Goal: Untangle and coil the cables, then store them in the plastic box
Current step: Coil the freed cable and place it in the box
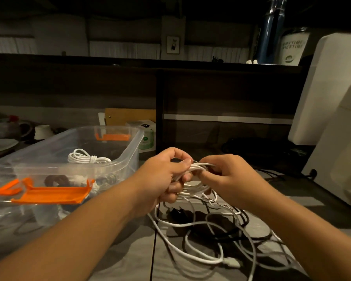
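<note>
Both hands meet over the middle of the table. My left hand (pixel 168 175) is closed around a small bundle of white cable (pixel 199 166), and my right hand (pixel 225 175) pinches the same bundle from the right. Loops of that cable hang below the hands into a tangle of white and black cables (pixel 209 236) lying on the table. A clear plastic box (pixel 128 159) with orange latches stands to the left. Inside it lies a coiled white cable (pixel 85 158).
The box's clear lid with an orange clip (pixel 51 193) lies in front of the box. A large white appliance (pixel 336 110) fills the right side. A dark shelf unit stands behind the hands. Dishes and a cup sit at the far left.
</note>
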### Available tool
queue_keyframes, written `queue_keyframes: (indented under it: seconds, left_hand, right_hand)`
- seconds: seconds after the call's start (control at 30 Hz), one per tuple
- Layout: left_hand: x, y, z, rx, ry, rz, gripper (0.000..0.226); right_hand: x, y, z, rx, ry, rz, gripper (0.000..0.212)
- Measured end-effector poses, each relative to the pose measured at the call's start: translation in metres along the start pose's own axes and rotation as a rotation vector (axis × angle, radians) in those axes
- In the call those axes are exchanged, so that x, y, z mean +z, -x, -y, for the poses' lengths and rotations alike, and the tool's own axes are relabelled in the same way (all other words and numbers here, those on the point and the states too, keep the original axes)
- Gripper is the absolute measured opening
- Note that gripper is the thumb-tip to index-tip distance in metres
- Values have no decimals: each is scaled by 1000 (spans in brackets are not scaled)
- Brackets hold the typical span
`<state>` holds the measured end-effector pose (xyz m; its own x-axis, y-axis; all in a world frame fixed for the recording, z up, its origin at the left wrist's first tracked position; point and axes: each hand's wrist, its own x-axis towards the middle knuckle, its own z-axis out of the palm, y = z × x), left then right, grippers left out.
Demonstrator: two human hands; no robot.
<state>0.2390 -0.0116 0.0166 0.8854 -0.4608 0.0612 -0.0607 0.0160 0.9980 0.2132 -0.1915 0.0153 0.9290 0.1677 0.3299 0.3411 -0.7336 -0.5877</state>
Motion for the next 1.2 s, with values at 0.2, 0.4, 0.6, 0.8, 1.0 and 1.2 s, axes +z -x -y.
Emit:
queue_keyframes:
  seconds: [0.2, 0.4, 0.6, 0.8, 1.0, 1.2]
  left_hand:
    - [-2, -1, -1, -8, 90, 10, 18]
    - [-4, -1, -4, -26, 477, 146, 21]
    - [-4, -1, -4, -16, 652, 164, 26]
    - [-6, 3, -8, -76, 754, 207, 20]
    - [2, 8, -12, -125, 597, 174, 14]
    - [5, 4, -4, -129, 466, 59, 17]
  right_hand:
    - [-6, -4, -1, 159, -383, 26, 14]
    - [-8, -6, 2, 206, -764, 25, 13]
    - [-6, -8, 0, 265, -1130, 85, 17]
    - [-13, -6, -1, 302, -1225, 221, 14]
    - [-17, 0, 2, 287, -1092, 174, 10]
    - [-12, 0, 6, 272, -1056, 67, 8]
